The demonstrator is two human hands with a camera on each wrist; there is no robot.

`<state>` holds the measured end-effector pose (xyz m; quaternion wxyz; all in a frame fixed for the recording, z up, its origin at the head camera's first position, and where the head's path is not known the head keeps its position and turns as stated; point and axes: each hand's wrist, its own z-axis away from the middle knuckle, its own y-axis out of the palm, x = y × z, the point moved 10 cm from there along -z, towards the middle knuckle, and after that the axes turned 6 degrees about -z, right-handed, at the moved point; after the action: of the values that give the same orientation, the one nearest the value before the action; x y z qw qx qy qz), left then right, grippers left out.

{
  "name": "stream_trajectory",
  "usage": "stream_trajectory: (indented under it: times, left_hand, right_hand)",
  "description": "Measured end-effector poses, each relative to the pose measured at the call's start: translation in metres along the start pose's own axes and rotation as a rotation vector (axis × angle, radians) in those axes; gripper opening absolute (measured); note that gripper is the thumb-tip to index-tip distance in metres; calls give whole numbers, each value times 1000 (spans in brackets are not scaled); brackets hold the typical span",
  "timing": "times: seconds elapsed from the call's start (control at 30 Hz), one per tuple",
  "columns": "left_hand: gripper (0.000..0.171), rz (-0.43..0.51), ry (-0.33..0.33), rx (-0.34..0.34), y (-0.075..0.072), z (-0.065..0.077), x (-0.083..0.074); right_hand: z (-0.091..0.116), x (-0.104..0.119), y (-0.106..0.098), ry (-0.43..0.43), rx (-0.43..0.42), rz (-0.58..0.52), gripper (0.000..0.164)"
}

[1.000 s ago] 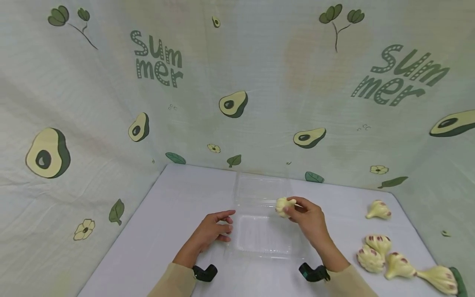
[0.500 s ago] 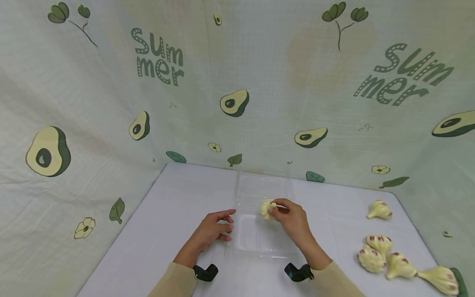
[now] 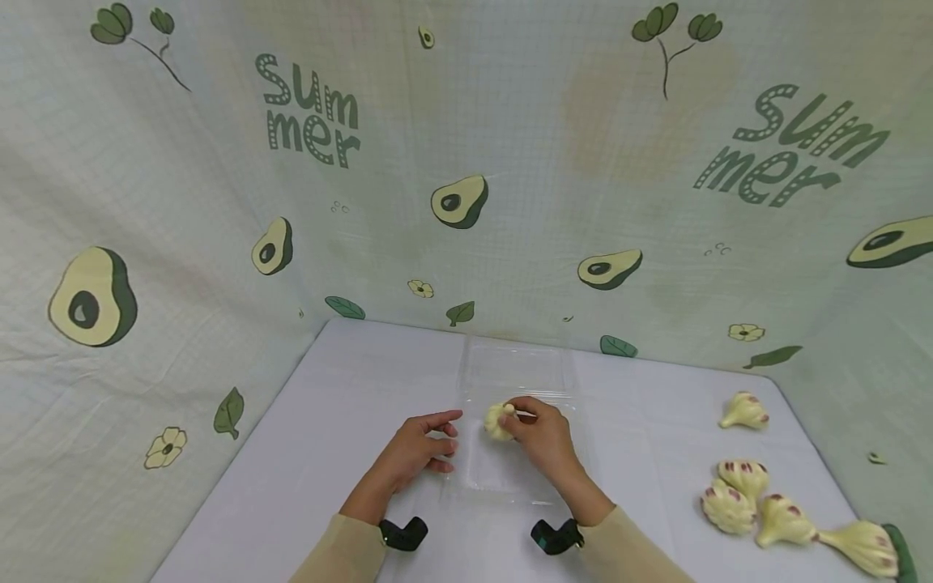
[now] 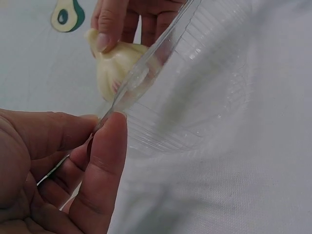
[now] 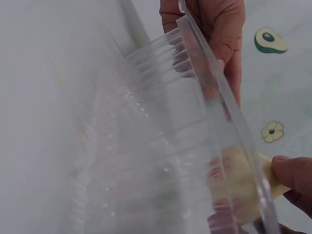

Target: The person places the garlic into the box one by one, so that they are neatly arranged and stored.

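A clear plastic clamshell container (image 3: pixel 484 474) lies open in the middle of the table, its lid (image 3: pixel 517 368) folded back to the far side. At its left side, my left hand (image 3: pixel 423 449) pinches the rim (image 4: pixel 108 115) between thumb and finger, as the left wrist view shows. My right hand (image 3: pixel 545 441) holds a cream garlic bulb (image 3: pixel 497 423) with purplish marks, thumb and fingers near its stem, over the container's base. Through the clear wall in the right wrist view, the garlic bulb (image 5: pixel 236 187) shows blurred.
Several more garlic bulbs lie on the right of the table: one alone (image 3: pixel 745 410) further back, others in a cluster (image 3: pixel 729 508) nearer. A dark green object (image 3: pixel 901 552) sits at the right edge. Printed cloth (image 3: pixel 525 129) walls the table behind and at both sides.
My right hand has carried the garlic bulb leftward and slightly down, from the container's right side to over its base. The left hand has stayed in place at the rim.
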<state>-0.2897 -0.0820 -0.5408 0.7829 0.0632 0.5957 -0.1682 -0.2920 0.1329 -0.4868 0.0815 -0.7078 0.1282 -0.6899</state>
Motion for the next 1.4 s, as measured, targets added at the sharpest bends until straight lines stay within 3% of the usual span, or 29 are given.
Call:
stream_trajectory:
  times: [0.43, 0.73, 1.13, 1.4]
  left_hand:
    - [58, -27, 0, 16, -3, -4, -2]
    - [57, -37, 4, 19, -5, -7, -2]
    - [57, -57, 20, 44, 1, -17, -8]
    - [55, -43, 6, 37, 1, -19, -5]
  right_hand:
    - [-4, -5, 28, -90, 30, 166, 19]
    - [-4, -6, 43, -65, 85, 248, 24]
    - [-11, 8, 41, -119, 23, 368, 25]
    - [-12, 6, 40, -117, 44, 342, 26]
